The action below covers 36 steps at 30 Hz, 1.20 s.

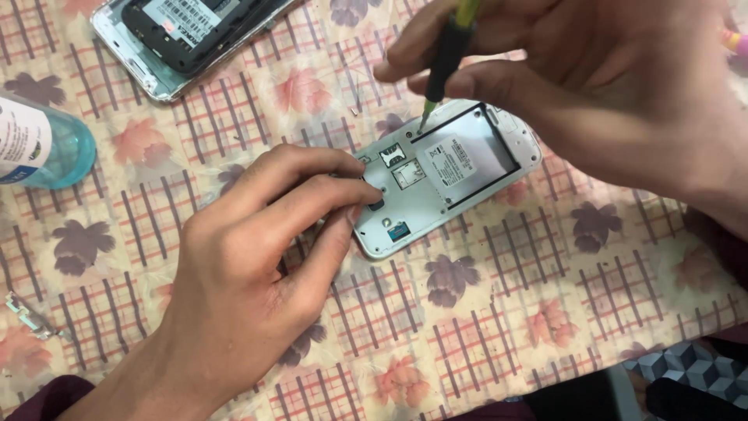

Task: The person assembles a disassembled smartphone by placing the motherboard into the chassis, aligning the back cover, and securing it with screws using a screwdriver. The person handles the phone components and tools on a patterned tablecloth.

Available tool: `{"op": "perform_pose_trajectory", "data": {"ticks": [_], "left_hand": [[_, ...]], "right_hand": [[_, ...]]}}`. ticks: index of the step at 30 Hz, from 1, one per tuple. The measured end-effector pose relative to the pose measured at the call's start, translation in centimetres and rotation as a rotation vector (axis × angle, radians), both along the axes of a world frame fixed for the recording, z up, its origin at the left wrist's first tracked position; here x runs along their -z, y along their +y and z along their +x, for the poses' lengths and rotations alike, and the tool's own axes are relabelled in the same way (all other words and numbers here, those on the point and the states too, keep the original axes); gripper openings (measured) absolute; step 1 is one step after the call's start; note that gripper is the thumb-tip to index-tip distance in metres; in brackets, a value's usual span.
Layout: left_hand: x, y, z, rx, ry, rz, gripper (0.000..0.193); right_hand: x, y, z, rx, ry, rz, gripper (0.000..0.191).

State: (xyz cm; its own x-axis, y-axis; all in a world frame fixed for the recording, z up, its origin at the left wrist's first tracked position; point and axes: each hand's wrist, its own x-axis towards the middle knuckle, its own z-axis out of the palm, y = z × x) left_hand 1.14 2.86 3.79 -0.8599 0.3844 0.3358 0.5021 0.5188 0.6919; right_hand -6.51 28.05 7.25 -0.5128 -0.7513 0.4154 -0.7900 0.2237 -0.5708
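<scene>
White plastic shows on the phone (448, 179), which lies back cover off and tilted on a cloth (483, 327) printed with flowers and a red grid, just right of the middle of the scene. Its battery bay, card slots and small screws are bare.

From the near left, the left hand (257, 273) reaches in; its fingertips (366, 191) press on the phone's left end, and the thumb lies along the near edge. It pins the phone rather than grasping it.

At the far right, the right hand (592, 70) pinches a screwdriver (448, 58) with a black shaft and a yellow-green handle between thumb and fingers. Its tip touches the phone's far edge, probably on a screw, though that spot is too small to be sure.

Far left, a second opened phone (183, 35) lies well apart. A clear blue bottle (43, 144) lies at the left edge, and a small metal part (23, 316) sits near left.
</scene>
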Motion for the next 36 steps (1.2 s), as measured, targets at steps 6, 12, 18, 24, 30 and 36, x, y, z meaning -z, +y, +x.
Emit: {"op": "perform_pose_trajectory", "data": {"ticks": [6, 12, 18, 24, 30, 36], "left_hand": [[0.1, 0.0, 0.0, 0.005, -0.028, -0.001, 0.018], [0.2, -0.1, 0.1, 0.009, -0.019, 0.019, 0.019], [0.1, 0.1, 0.0, -0.008, -0.011, -0.014, 0.019], [0.5, -0.2, 0.1, -0.003, 0.007, 0.011, 0.018], [0.4, 0.1, -0.1, 0.005, 0.062, -0.02, 0.017], [0.1, 1.2, 0.2, 0.18, 0.551, -0.308, 0.01]], "right_hand": [[2.1, 1.7, 0.5, 0.102, 0.01, -0.005, 0.042], [0.7, 0.1, 1.1, 0.069, 0.006, 0.017, 0.032], [-0.5, -0.7, 1.9, 0.189, -0.093, 0.049, 0.028], [0.3, -1.1, 2.1, 0.35, 0.012, 0.075, 0.026], [-2.1, -3.2, 1.8, 0.216, -0.003, 0.029, 0.034], [-1.3, -1.9, 2.1, 0.206, -0.16, -0.074, 0.043]]}}
